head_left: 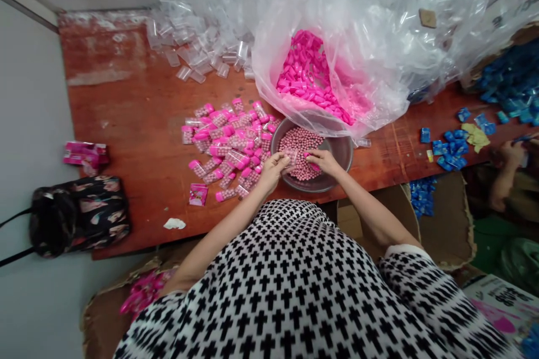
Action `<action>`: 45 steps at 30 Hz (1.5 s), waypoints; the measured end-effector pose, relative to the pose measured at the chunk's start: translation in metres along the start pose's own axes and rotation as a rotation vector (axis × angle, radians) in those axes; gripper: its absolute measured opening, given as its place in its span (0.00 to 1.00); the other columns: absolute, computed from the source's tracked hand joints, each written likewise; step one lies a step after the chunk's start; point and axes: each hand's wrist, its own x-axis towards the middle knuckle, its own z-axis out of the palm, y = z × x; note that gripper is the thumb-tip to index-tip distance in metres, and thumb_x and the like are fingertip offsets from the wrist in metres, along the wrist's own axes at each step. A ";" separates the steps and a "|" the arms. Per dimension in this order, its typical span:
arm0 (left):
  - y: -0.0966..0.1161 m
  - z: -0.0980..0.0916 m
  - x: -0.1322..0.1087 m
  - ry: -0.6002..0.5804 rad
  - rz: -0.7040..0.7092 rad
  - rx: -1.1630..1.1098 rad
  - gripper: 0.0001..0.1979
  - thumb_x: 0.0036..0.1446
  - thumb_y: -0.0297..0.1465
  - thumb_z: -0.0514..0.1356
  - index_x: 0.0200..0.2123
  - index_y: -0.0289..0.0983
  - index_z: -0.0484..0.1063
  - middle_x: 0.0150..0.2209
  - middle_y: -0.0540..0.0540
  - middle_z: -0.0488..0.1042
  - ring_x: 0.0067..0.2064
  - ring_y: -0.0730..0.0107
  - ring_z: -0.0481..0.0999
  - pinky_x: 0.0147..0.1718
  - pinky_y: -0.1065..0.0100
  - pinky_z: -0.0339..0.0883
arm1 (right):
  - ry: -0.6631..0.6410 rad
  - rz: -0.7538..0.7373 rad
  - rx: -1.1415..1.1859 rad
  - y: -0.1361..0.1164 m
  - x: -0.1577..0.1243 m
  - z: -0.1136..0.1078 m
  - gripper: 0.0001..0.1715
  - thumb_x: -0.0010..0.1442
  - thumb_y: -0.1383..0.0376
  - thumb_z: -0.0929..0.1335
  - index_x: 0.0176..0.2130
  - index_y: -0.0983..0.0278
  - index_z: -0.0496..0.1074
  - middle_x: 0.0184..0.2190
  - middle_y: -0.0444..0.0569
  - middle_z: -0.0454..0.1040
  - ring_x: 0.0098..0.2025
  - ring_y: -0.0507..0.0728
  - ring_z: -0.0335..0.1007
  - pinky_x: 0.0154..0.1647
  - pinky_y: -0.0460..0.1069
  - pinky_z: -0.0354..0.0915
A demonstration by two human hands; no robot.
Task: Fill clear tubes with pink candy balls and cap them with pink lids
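Note:
My left hand point(275, 166) pinches a small clear plastic tube point(291, 156) that seems to hold pink beads. Close by on its right, my right hand point(322, 161) grips a bright pink cap point(311, 159), a little apart from the tube. Both hands hover over a grey bowl point(346, 158) of small round pink beads point(301, 143). Left of the bowl lies a heap of capped tubes point(229, 140) filled with pink beads. Behind the bowl, an open clear plastic bag point(269, 61) holds many loose pink caps point(307, 70).
Empty clear tubes point(202, 56) lie along the back. Blue packets point(452, 148) and a co-worker's hand point(511, 154) are at the right. A black floral bag point(101, 210) hangs by the table's left edge. Cardboard boxes point(446, 230) stand below the front edge.

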 end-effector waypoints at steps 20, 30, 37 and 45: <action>-0.007 0.010 0.000 -0.088 0.241 0.301 0.24 0.45 0.43 0.65 0.42 0.34 0.75 0.43 0.42 0.77 0.44 0.59 0.76 0.46 0.57 0.69 | 0.409 -0.403 0.014 -0.078 -0.053 -0.039 0.18 0.60 0.59 0.65 0.47 0.63 0.71 0.41 0.50 0.74 0.40 0.54 0.70 0.44 0.49 0.66; -0.004 0.013 -0.017 -0.055 0.490 0.651 0.14 0.54 0.37 0.59 0.41 0.37 0.77 0.42 0.45 0.78 0.43 0.63 0.77 0.44 0.63 0.70 | 0.270 -0.572 -0.327 -0.078 -0.058 -0.029 0.19 0.65 0.62 0.59 0.52 0.64 0.65 0.38 0.53 0.72 0.39 0.56 0.69 0.42 0.50 0.68; 0.005 0.018 -0.025 -0.085 0.602 0.791 0.13 0.56 0.36 0.57 0.39 0.38 0.78 0.38 0.45 0.79 0.39 0.67 0.78 0.40 0.67 0.70 | 0.274 -0.587 -0.418 -0.081 -0.067 -0.022 0.19 0.66 0.63 0.57 0.53 0.65 0.64 0.34 0.53 0.69 0.36 0.57 0.67 0.37 0.50 0.68; 0.012 0.016 -0.028 -0.183 0.425 0.694 0.13 0.52 0.37 0.60 0.36 0.37 0.79 0.38 0.45 0.80 0.38 0.64 0.79 0.39 0.66 0.71 | 0.090 -0.685 -0.296 -0.090 -0.075 -0.044 0.18 0.65 0.62 0.59 0.53 0.64 0.64 0.33 0.51 0.68 0.34 0.55 0.65 0.37 0.49 0.67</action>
